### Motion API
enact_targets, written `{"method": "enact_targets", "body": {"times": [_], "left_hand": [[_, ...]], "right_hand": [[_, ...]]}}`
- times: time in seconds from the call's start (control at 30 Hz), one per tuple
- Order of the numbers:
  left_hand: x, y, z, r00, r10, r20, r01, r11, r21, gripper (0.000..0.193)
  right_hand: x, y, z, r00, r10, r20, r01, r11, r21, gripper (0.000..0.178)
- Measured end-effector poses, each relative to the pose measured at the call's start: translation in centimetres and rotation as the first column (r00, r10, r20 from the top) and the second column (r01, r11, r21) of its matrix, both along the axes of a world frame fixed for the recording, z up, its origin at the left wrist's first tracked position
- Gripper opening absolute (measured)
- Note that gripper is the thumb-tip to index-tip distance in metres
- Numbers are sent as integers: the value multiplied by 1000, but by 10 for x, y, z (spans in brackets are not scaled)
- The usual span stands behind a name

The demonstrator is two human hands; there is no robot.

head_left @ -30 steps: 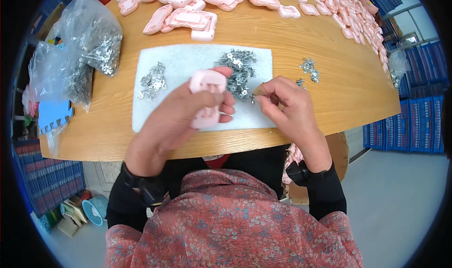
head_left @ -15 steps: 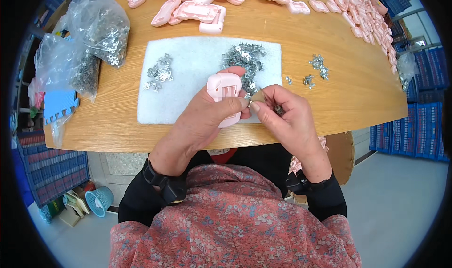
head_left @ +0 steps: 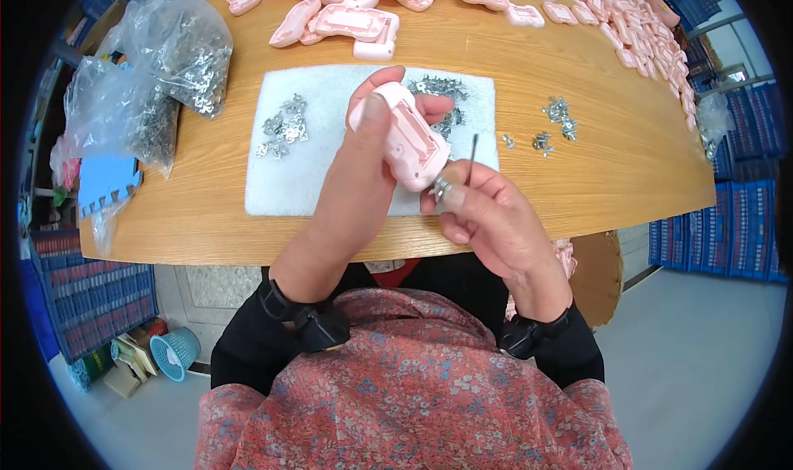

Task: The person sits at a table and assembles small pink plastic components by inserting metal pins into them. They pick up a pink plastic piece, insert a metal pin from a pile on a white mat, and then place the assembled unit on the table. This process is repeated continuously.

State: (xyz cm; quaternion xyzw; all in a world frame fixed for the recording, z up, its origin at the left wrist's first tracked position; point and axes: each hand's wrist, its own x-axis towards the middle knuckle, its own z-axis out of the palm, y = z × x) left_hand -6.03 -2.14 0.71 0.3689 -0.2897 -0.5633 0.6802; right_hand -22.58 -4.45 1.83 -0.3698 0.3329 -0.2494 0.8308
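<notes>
My left hand (head_left: 359, 152) grips a pink plastic housing (head_left: 410, 140), tilted, its slotted recess turned up and its lower end toward my right hand. The left thumb lies along the housing's side. My right hand (head_left: 500, 222) is closed in a pinch at that lower end, with small silvery metal pieces (head_left: 443, 187) at its fingertips. A thin dark rod-like tool (head_left: 473, 158) sticks up from between the right fingers; its lower part is hidden. Behind the hands lies a white foam pad (head_left: 330, 86) with a pile of metal pieces (head_left: 450, 88), partly covered by my left hand.
A smaller metal heap (head_left: 285, 123) lies on the pad's left; more small pieces (head_left: 559, 111) sit right of it. Clear bags of metal parts (head_left: 194, 57) and a blue foam mat (head_left: 107, 181) are at the left. Pink housings (head_left: 351, 20) cover the table's (head_left: 611, 173) far side and far right.
My left hand has lifted and turned the housing so its lower end points right. The right hand has rotated, and the thin tool now stands upright in it.
</notes>
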Motion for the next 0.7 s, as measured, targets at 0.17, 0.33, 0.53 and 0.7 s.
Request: {"method": "enact_targets", "body": {"times": [0.17,0.33,0.53,0.7], "left_hand": [[16,11,-5,947,-150,-285,133,988,-79,55],[39,8,-5,802,-533,271,491,846,210,46],[32,20,-6,763,-619,-183,646,730,224,52],[30,21,-12,790,-544,-283,600,780,177,48]], "right_hand": [[-19,-14,-11,995,17,94,-3,989,-146,13],[-24,-17,6,965,198,-175,-259,831,-492,9],[-24,-18,12,976,-43,-215,-101,782,-616,11],[-12,-12,-6,920,-293,-262,-47,581,-813,11]]}}
